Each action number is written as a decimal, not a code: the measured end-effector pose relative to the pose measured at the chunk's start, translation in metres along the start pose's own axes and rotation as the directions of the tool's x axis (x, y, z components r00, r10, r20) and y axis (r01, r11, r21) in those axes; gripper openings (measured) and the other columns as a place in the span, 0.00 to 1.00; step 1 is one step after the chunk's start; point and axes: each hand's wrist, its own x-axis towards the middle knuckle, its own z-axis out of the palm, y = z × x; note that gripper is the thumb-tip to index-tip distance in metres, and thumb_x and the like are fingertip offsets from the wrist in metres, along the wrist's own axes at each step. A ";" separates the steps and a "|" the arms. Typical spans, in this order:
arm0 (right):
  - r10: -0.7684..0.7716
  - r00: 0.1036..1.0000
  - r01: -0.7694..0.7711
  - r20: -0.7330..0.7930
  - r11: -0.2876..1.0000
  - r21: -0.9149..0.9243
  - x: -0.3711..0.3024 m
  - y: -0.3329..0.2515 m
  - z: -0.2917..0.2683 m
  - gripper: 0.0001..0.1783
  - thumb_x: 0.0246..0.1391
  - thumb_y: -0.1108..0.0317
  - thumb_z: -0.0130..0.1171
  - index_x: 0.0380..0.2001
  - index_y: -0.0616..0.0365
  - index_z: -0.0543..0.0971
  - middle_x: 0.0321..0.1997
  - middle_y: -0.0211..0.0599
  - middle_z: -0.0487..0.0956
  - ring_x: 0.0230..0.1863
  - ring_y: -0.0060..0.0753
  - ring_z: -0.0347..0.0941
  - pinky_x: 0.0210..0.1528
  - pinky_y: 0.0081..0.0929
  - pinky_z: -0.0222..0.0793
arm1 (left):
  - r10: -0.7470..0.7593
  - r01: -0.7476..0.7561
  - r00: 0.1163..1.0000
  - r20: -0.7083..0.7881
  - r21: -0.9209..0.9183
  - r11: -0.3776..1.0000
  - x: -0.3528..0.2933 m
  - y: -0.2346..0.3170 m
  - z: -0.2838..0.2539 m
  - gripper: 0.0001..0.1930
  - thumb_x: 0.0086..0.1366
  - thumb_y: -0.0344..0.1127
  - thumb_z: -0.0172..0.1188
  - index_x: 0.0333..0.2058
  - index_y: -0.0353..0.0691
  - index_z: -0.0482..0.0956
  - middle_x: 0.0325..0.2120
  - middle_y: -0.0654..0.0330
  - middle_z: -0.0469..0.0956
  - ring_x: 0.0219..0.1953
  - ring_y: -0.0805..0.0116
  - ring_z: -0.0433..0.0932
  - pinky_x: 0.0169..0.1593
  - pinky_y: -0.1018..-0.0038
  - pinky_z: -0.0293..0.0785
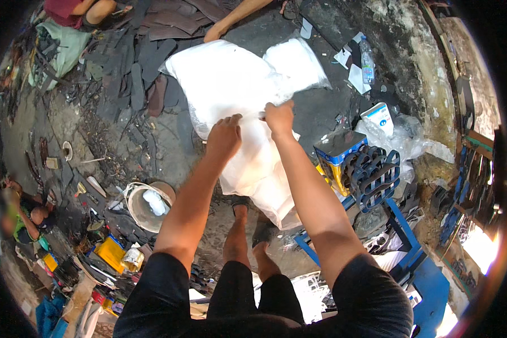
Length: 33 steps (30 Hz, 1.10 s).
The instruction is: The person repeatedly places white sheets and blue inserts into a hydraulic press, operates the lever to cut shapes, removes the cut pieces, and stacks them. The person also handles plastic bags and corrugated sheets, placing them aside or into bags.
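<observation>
Both my arms reach forward over a large, bright white plastic bag that looks filled. My left hand has its fingers curled on the bag's near side. To its right, my right hand is closed in a pinch on the same plastic. A loose, paler length of the bag hangs from between my hands down toward my feet. Beyond my right hand lies a smaller white plastic bag, touching the large one. Another person's hand is at the far edge of the large bag. What the bags contain cannot be made out.
Dark sole-shaped pieces litter the floor at left. A whitish bucket stands by my left forearm. On the right are a blue-and-yellow tin, dark strapped sandals, a plastic bottle and a blue frame. Another person sits at left.
</observation>
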 end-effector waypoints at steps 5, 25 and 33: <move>-0.108 0.988 0.105 0.108 0.994 0.033 -0.014 -0.022 -0.011 0.27 0.53 0.73 0.52 0.54 0.73 0.58 0.37 0.62 0.79 0.30 0.51 0.82 0.35 0.38 0.77 | -0.001 0.035 0.985 -0.174 0.191 0.981 0.000 0.030 -0.028 0.36 0.60 0.42 0.62 0.65 0.48 0.60 0.67 0.49 0.53 0.68 0.41 0.52 0.66 0.40 0.50; -0.345 0.871 0.477 0.350 0.429 -0.767 0.172 0.108 -0.005 0.17 0.59 0.59 0.52 0.37 0.60 0.83 0.55 0.43 0.78 0.57 0.44 0.71 0.55 0.37 0.71 | -0.311 0.240 0.898 0.311 0.246 0.939 0.061 -0.057 0.060 0.60 0.53 0.52 0.72 0.72 0.55 0.34 0.69 0.35 0.22 0.68 0.22 0.25 0.66 0.35 0.48; -0.215 0.893 0.422 0.394 0.101 -0.901 0.218 0.155 0.011 0.22 0.61 0.68 0.45 0.55 0.63 0.76 0.77 0.30 0.49 0.69 0.44 0.55 0.59 0.42 0.68 | -0.329 0.260 0.899 0.290 0.254 0.932 0.076 -0.060 0.074 0.57 0.56 0.52 0.70 0.72 0.61 0.34 0.70 0.45 0.16 0.70 0.32 0.17 0.54 0.23 0.61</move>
